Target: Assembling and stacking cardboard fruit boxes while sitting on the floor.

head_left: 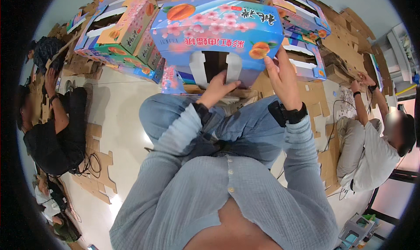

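Note:
A blue cardboard fruit box point(210, 24), printed with pink blossoms and orange peaches, is tilted in front of my knees. Its side facing me has a dark cut-out opening with white flaps point(199, 68) folded beside it. My left hand point(218, 90) grips the lower edge of that opening; the thumb points right and some fingertips are hidden at the gap. At the box's right end, my right hand point(283, 77) holds the corner, thumb on the near side and fingers along the end. Black bands circle both wrists.
Stacked printed boxes stand at the left point(118, 35) and the right point(302, 53). Flat brown cardboard point(94, 167) lies on the pale floor. One person in black point(57, 136) sits at the left, another in a white shirt point(372, 158) at the right, both handling cardboard. Cables trail nearby.

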Tool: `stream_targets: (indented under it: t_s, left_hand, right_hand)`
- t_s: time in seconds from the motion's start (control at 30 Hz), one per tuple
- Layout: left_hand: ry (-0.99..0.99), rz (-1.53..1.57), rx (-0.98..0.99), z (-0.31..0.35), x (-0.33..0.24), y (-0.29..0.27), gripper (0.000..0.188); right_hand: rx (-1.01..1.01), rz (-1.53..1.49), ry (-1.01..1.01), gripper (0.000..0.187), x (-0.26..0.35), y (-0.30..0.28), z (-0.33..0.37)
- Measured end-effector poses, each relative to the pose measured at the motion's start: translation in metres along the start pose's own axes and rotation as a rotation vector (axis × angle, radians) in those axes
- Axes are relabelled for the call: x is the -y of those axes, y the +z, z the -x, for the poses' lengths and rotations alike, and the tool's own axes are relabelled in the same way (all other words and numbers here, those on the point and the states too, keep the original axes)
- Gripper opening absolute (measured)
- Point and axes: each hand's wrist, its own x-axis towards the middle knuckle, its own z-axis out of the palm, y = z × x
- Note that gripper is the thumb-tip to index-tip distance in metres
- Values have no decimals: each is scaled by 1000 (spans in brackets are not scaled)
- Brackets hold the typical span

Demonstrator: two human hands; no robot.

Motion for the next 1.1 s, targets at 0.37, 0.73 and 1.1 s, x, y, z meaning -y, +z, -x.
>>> stream_targets:
  t_s: [0.37, 0.73, 1.1]
  left_hand:
    - [-144, 736, 145, -32, -40, -19, 23]
    - [-283, 1381, 64, 3, -14, -26, 36]
    - [-464, 969, -196, 27, -58, -6, 45]
  right_hand:
    - [19, 172, 56, 49, -40, -12, 41]
    - [181, 119, -170, 37, -32, 13, 43]
    - [156, 328, -250, 42, -7, 26, 45]
